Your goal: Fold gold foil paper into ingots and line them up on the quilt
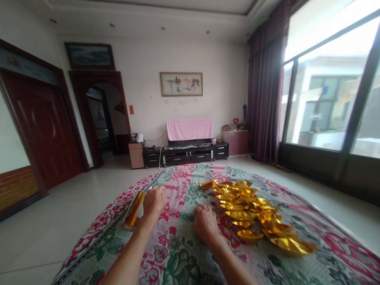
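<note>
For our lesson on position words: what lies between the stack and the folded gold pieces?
The left hand at the stack, patterned cloth, then the right hand nearer the folded gold pieces; the head view shows this.

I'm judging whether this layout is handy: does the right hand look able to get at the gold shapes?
Probably yes: the gold shapes lie just to the right of the right hand, and only cloth shows between them. Nothing seems to block a sideways reach.

Pink, green and grey florals (roses, perhaps) on the tablecloth point(178, 233).
</note>
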`<state>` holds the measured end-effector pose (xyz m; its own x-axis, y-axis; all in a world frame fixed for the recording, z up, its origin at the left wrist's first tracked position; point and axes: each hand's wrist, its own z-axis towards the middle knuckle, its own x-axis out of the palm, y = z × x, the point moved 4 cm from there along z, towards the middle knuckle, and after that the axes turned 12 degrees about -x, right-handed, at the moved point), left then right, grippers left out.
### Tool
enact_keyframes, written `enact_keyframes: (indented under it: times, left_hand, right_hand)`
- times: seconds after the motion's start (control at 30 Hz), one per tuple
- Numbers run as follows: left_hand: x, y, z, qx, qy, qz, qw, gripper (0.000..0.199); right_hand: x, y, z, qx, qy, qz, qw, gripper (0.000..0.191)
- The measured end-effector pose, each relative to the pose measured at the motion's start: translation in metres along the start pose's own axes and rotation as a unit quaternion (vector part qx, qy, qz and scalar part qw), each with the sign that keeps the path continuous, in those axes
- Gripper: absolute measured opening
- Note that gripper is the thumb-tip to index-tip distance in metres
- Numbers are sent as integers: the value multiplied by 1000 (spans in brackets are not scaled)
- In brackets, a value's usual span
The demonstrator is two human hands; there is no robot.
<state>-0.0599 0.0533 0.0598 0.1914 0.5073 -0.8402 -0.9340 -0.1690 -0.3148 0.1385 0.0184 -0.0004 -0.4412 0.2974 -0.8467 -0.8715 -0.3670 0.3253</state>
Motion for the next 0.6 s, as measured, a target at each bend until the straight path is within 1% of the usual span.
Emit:
enact_keyframes:
  times: [0.07,0.2,0.27,0.33,0.43,0.53,0.6]
  left_hand:
    - [-10,16,2,-23,-22,21,999,34]
    - [-13,42,5,-97,12,48,994,36]
    - [-10,51,6,-112,27,51,992,36]
    - [-6,59,7,-133,44,53,989,36]
    - [0,67,10,-145,67,50,986,36]
    - [3,73,12,-155,74,41,984,34]
    - [4,75,13,-159,69,30,984,33]
  right_hand:
    - [-2,14,6,-6,0,19,1000,34]
    - [-2,51,13,-43,-24,64,997,40]
    - [4,64,11,-46,-23,81,995,40]
    - [13,69,7,-44,-18,88,995,37]
    - [25,68,-1,-56,-25,90,994,32]
    - [29,63,-6,-65,-41,94,993,31]
    - [29,62,-6,-66,-44,98,992,30]
